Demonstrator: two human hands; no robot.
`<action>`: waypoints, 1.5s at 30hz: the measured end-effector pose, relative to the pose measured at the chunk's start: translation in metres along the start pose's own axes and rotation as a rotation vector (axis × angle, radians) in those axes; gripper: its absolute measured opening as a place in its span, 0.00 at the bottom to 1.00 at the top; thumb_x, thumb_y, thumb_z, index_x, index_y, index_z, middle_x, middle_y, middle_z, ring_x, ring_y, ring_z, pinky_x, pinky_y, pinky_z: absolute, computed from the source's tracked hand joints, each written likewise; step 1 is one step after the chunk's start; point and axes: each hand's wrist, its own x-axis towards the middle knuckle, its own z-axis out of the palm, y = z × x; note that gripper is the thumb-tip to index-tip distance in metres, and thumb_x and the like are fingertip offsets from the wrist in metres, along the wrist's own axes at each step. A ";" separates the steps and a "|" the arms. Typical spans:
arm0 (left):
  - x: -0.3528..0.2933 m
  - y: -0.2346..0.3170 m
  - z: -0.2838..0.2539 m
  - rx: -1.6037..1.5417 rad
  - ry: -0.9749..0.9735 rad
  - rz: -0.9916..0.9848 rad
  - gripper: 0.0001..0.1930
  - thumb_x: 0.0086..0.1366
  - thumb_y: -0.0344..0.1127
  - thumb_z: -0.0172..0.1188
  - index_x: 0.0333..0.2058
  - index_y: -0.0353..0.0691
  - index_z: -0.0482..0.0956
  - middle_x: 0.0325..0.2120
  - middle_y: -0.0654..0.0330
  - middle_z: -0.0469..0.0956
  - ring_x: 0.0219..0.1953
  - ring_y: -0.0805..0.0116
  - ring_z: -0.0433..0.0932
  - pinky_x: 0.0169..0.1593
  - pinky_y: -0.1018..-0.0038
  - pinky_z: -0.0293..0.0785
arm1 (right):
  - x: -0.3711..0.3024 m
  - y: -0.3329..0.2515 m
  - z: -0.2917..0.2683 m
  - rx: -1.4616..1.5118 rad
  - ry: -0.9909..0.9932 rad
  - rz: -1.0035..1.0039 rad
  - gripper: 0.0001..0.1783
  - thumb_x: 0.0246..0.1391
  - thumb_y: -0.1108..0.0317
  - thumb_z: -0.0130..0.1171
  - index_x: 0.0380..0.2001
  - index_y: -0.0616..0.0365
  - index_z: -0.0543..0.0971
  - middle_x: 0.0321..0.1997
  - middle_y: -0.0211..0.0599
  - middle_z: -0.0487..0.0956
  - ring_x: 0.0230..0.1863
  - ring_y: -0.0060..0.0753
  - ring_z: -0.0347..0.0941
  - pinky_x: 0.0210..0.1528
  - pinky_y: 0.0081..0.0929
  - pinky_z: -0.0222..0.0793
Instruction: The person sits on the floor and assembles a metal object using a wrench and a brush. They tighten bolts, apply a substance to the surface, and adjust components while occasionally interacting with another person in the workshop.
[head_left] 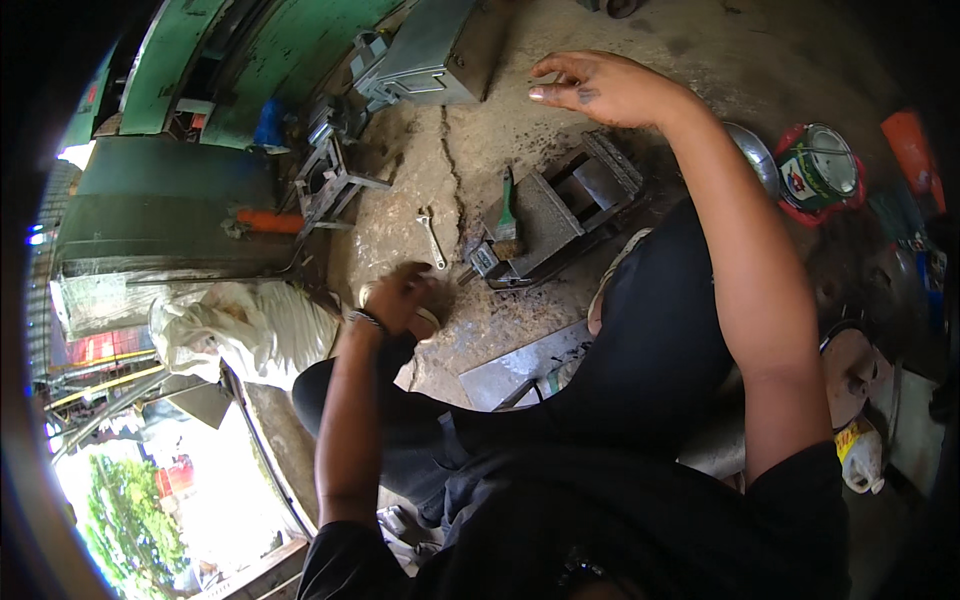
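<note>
My right hand (605, 88) is raised over the floor beyond a heavy grey metal part (550, 215) with a rectangular opening. Its fingers are stretched and apart, with dark smudges on them and nothing held. Across the metal part lies a paintbrush (507, 215) with a green handle, bristles toward me. My left hand (398, 298) is low by my left knee and foot, in shadow and slightly blurred. Its fingers look loosely apart, and I see nothing in them. Just past it, an adjustable wrench (432, 240) lies on the floor, apart from the hand.
A grey metal box (430, 60) and a small metal stand (335, 185) are at the far left. A white sack (255, 325) lies left of me. To the right are a metal bowl (752, 155) and a green can (820, 170). A flat metal sheet (520, 362) lies between my legs.
</note>
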 end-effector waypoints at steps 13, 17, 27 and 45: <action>0.094 -0.061 -0.077 0.432 0.201 0.155 0.28 0.67 0.54 0.56 0.56 0.39 0.77 0.43 0.46 0.84 0.51 0.46 0.81 0.58 0.59 0.73 | -0.088 -0.006 -0.022 0.350 0.209 0.356 0.30 0.65 0.47 0.55 0.60 0.57 0.74 0.52 0.38 0.81 0.52 0.31 0.77 0.60 0.31 0.69; 0.088 -0.006 -0.093 0.032 0.169 0.336 0.31 0.69 0.58 0.54 0.59 0.40 0.75 0.52 0.43 0.79 0.53 0.48 0.80 0.56 0.63 0.76 | -0.075 -0.040 -0.041 0.410 0.330 0.229 0.30 0.67 0.48 0.53 0.61 0.59 0.73 0.53 0.40 0.81 0.53 0.33 0.77 0.61 0.32 0.68; 0.091 -0.017 -0.115 0.060 0.244 0.367 0.29 0.70 0.56 0.56 0.57 0.37 0.76 0.42 0.44 0.84 0.44 0.51 0.85 0.51 0.63 0.79 | 0.033 -0.029 0.103 -0.313 -0.597 0.222 0.27 0.59 0.61 0.64 0.60 0.55 0.74 0.53 0.50 0.80 0.53 0.49 0.77 0.55 0.41 0.73; 0.106 -0.004 -0.116 -0.202 0.008 0.287 0.26 0.71 0.51 0.57 0.59 0.39 0.73 0.45 0.47 0.83 0.48 0.56 0.83 0.53 0.66 0.77 | 0.100 0.090 0.279 -0.736 -0.612 -0.556 0.16 0.60 0.68 0.51 0.50 0.55 0.79 0.65 0.44 0.71 0.70 0.48 0.61 0.75 0.46 0.51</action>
